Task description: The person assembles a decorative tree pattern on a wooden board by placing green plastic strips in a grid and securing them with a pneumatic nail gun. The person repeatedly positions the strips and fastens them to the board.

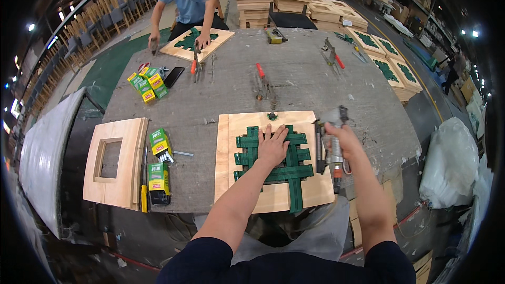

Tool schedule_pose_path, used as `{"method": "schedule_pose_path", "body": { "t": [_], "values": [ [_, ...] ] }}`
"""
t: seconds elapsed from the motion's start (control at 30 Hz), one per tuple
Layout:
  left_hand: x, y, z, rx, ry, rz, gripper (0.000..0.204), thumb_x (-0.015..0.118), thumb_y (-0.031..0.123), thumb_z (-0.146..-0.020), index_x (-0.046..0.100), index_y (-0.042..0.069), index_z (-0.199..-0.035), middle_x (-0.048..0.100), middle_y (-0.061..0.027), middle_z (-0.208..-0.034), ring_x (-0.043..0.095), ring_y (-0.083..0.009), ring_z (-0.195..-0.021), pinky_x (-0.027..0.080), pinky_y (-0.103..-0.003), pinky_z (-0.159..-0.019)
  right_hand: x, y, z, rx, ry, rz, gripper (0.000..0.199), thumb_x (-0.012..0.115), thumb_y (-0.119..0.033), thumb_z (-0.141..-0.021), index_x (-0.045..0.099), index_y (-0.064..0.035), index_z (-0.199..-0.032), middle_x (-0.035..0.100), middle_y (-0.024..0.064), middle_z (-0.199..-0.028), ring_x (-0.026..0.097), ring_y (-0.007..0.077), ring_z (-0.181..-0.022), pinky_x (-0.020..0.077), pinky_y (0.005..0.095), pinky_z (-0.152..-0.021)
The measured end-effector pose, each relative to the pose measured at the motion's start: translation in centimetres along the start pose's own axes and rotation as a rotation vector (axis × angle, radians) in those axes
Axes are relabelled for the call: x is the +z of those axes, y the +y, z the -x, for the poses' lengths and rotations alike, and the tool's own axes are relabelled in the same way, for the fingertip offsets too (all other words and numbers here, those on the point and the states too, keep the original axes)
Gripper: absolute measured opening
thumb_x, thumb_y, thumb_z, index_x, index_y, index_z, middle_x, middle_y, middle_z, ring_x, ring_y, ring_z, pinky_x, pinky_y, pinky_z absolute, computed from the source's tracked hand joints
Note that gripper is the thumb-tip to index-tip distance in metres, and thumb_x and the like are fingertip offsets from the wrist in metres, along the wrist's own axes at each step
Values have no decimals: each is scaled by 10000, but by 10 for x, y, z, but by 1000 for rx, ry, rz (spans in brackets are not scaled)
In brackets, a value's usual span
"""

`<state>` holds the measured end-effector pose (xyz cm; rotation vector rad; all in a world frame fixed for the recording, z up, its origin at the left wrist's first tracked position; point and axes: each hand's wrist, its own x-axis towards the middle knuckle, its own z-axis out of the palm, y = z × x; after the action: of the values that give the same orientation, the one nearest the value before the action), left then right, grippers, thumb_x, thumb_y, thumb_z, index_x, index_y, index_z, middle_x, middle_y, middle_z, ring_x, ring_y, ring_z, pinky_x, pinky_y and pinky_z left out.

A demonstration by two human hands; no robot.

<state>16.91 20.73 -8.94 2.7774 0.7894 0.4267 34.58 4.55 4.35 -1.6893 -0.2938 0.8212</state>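
A square pale wooden panel (225,152) lies on the table in front of me, with dark green webbing straps (294,172) crossing over its middle. One strap hangs down toward the near edge. My left hand (272,148) rests flat on the webbing, fingers spread. At the panel's right side, my right hand (344,139) is closed around the handle of a staple gun (335,152), slightly blurred. Its black nose stands by the panel's right edge; I cannot tell whether they touch. A small green scrap (272,116) sits at the panel's far edge.
Left are stacked wooden frames (120,189), green-yellow staple boxes (158,179) and a yellow-handled tool (143,199). Red-handled pliers (261,73) lie beyond the panel. Across the table (184,105), a co-worker (192,0) handles another panel (218,39). Webbed panels (386,71) are stacked far right.
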Motion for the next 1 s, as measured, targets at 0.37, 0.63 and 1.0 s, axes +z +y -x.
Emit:
{"method": "schedule_pose_path", "body": {
  "t": [0.37, 0.63, 1.0],
  "values": [
    [0, -8, 1, -10, 99, 56, 512, 536, 381, -1025, 496, 215, -1508, 429, 25, -1595, 306, -379, -1504, 168, -619, -1236, 100, 12, -46, 40, -155, 285, 312, 740, -264, -955, 592, -48, -1126, 632, 49, -897, 591, 153, -590, 489, 337, -455],
    [2, -10, 2, -10, 132, 98, 499, 548, 380, -1018, 527, 201, -1484, 417, -74, -1592, 313, -384, -1497, 175, -614, -1232, 105, 22, -52, 13, -148, 323, 248, 725, -203, -963, 603, -44, -1110, 620, 48, -822, 549, 140, -563, 460, 319, -446],
    [-1, -14, 4, 9, 221, 194, 423, 632, 317, -972, 649, 147, -1359, 481, -173, -1488, 373, -398, -1453, 207, -613, -1217, 113, 20, -51, 5, -189, 332, 252, 710, -189, -954, 576, -52, -1118, 609, 41, -799, 538, 140, -505, 463, 328, -454]
  ]
}}
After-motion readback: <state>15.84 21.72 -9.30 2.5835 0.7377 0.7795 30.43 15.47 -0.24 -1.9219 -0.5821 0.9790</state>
